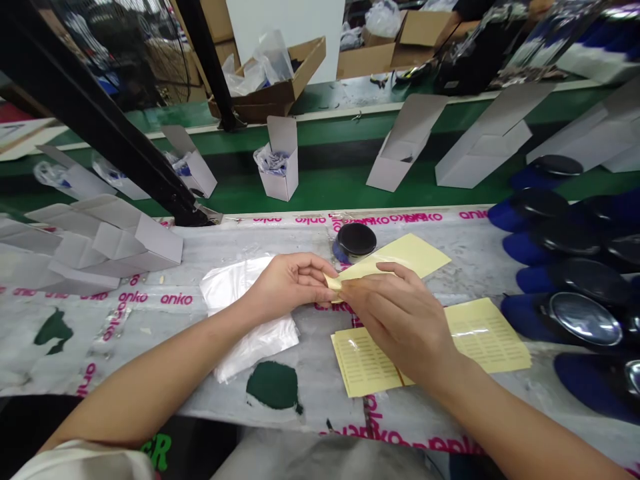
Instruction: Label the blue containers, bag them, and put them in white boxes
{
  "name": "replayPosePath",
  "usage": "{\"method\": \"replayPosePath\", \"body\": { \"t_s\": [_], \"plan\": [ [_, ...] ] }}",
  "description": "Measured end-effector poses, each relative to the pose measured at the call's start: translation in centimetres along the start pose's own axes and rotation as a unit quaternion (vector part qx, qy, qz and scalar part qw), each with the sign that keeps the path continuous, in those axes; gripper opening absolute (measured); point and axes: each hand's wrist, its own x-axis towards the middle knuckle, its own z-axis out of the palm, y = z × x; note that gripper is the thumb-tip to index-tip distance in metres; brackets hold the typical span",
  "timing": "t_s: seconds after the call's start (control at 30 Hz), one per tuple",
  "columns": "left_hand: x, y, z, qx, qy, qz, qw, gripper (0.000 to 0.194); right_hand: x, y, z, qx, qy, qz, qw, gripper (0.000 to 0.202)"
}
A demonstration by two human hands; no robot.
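Note:
My left hand (287,287) pinches the corner of a yellow sticker sheet (413,255) between thumb and fingers. The fingertips of my right hand (405,313) meet it at the same corner, closed on the sheet; their exact grip is partly hidden. Just behind the sheet is a blue item with a round black top (357,239). Under my right hand and wrist lie more yellow sticker sheets (490,337) with rows of small print. Clear plastic bags (265,340) lie in a pile beneath my left wrist.
Several blue items with round black tops (575,280) crowd the right side. Open white boxes (145,243) stand at left, and more white boxes (280,177) line the green strip behind. A black post (170,180) slants down at left. A cardboard tray (270,93) sits further back.

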Motion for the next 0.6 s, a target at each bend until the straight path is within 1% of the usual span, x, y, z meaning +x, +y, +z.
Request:
{"method": "replayPosePath", "body": {
  "t_s": [0.07, 0.13, 0.2, 0.27, 0.37, 0.47, 0.5, 0.53, 0.6],
  "plan": [
    [-0.1, 0.0, 0.0, 0.003, -0.015, 0.004, 1.0, 0.033, -0.2, 0.0, 0.0, -0.006, -0.003, -0.002, 1.0, 0.024],
    [-0.1, -0.1, 0.2, 0.011, -0.018, 0.024, 1.0, 0.039, -0.1, 0.0, 0.0, 0.016, -0.009, 0.007, 1.0, 0.021],
    [-0.2, -0.3, 0.4, 0.02, -0.006, 0.043, 0.999, 0.036, 0.2, 0.0, 0.1, 0.062, -0.018, 0.038, 0.997, 0.016],
    [-0.1, -0.4, 0.6, 0.025, 0.005, 0.05, 0.998, 0.028, 0.5, 0.0, 0.1, 0.13, -0.036, 0.09, 0.987, 0.011],
    [0.0, -0.7, 0.7, 0.033, 0.006, 0.046, 0.998, 0.021, 0.9, -0.1, 0.1, 0.237, -0.068, 0.187, 0.951, 0.008],
    [0.1, -0.7, 0.4, 0.06, -0.002, 0.042, 0.997, 0.022, 1.2, -0.2, -0.4, 0.303, -0.109, 0.277, 0.905, 0.013],
    [0.0, -0.4, 0.2, 0.08, -0.014, 0.036, 0.996, 0.024, 1.3, -0.2, -0.7, 0.312, -0.113, 0.297, 0.895, 0.015],
    [0.0, -0.1, 0.0, 0.11, -0.037, 0.025, 0.993, 0.025, 1.4, -0.1, -1.1, 0.312, -0.101, 0.308, 0.893, 0.017],
    [-0.4, 0.9, -0.6, 0.196, -0.104, -0.014, 0.975, 0.029, 1.7, 0.6, -1.8, 0.279, -0.05, 0.314, 0.906, 0.013]
  ]
}}
